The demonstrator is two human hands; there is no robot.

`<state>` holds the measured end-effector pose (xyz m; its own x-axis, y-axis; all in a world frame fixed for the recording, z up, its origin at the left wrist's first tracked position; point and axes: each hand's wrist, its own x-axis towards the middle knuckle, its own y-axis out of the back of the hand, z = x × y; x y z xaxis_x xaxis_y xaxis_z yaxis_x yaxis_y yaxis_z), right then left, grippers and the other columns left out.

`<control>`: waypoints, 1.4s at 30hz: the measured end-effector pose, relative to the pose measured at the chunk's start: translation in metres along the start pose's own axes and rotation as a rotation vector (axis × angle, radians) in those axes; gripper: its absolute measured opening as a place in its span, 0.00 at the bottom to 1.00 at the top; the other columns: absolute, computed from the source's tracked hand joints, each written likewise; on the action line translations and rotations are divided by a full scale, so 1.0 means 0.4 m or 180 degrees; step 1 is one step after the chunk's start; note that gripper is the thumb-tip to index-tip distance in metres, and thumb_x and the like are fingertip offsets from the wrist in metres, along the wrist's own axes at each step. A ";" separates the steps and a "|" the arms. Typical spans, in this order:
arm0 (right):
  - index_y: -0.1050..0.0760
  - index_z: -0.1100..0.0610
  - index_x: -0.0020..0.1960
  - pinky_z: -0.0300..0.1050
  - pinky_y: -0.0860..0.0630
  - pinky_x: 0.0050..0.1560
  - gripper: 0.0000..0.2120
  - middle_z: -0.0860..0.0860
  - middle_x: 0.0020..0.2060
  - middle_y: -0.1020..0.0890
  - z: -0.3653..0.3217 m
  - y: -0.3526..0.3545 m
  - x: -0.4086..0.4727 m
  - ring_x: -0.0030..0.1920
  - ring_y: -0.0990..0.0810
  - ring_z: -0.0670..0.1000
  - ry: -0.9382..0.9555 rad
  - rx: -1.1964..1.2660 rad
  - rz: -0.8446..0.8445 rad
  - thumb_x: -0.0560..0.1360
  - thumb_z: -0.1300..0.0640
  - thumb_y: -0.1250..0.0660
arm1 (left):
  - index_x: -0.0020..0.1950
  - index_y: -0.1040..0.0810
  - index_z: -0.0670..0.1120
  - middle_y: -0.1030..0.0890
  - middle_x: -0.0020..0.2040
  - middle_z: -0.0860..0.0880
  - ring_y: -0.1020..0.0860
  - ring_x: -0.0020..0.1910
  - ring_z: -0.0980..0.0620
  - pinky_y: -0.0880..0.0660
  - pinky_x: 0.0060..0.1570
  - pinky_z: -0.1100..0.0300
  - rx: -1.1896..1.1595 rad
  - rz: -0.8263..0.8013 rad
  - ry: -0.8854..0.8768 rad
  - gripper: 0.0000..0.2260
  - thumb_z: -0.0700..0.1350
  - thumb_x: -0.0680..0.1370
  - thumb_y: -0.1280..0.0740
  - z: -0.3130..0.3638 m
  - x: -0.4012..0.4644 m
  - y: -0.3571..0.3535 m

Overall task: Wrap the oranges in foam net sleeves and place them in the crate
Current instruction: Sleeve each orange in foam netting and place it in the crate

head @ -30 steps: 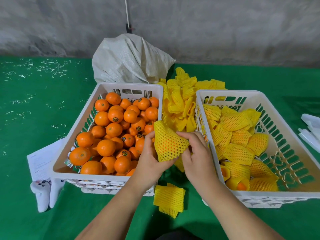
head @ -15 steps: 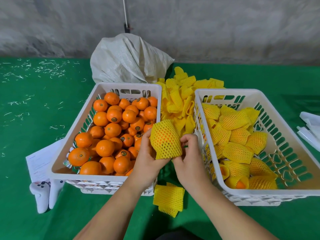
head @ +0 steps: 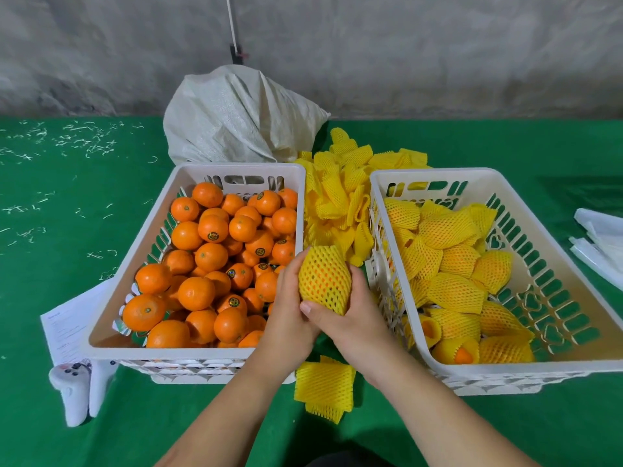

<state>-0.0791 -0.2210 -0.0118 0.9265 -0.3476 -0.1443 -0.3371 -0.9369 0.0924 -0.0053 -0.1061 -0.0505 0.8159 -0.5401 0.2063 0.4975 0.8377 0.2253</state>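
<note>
A netted orange point(head: 324, 281) sits between both hands just left of the right crate point(head: 435, 360). The left hand point(head: 290, 308) and right hand point(head: 350, 315) both curl around it. Beyond lie loose foam net sleeves point(head: 340, 203); further left, the bare-orange crate point(head: 161, 352).

A fruit-packing workspace, plain and makeshift. A green felt-covered table point(head: 84, 197) stands against a rough grey concrete wall point(head: 404, 55), bearing white slotted plastic crates point(head: 236, 171) of loose oranges point(head: 209, 227), heaped yellow foam net sleeves point(head: 340, 197) and a woven white sack point(head: 236, 119).
</note>
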 end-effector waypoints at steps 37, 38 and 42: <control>0.23 0.48 0.48 0.50 0.21 0.40 0.17 0.45 0.40 0.20 -0.012 0.032 0.022 0.43 0.19 0.46 0.0875 -0.0276 0.1136 0.78 0.34 0.38 | 0.76 0.32 0.56 0.19 0.61 0.46 0.18 0.59 0.45 0.20 0.54 0.53 -0.1232 -0.0324 0.0719 0.37 0.61 0.72 0.20 0.030 -0.005 0.017; 0.25 0.49 0.46 0.49 0.24 0.36 0.17 0.45 0.38 0.21 -0.011 0.036 0.025 0.39 0.21 0.45 0.0916 -0.0296 0.1112 0.80 0.36 0.38 | 0.77 0.35 0.56 0.20 0.62 0.46 0.18 0.59 0.44 0.19 0.54 0.52 -0.1159 -0.0362 0.0706 0.39 0.60 0.72 0.19 0.027 -0.006 0.016; 0.26 0.52 0.42 0.51 0.27 0.32 0.17 0.48 0.33 0.22 -0.020 0.060 0.036 0.34 0.23 0.46 0.1018 -0.0177 0.1045 0.80 0.40 0.35 | 0.78 0.37 0.57 0.22 0.66 0.46 0.19 0.63 0.41 0.19 0.58 0.46 -0.1082 -0.0509 0.0630 0.41 0.56 0.72 0.18 0.024 -0.005 0.020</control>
<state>-0.0725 -0.2484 -0.0036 0.7801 -0.5886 0.2120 -0.6200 -0.7727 0.1363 -0.0060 -0.0991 -0.0401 0.7448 -0.6673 0.0001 0.6644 0.7415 -0.0941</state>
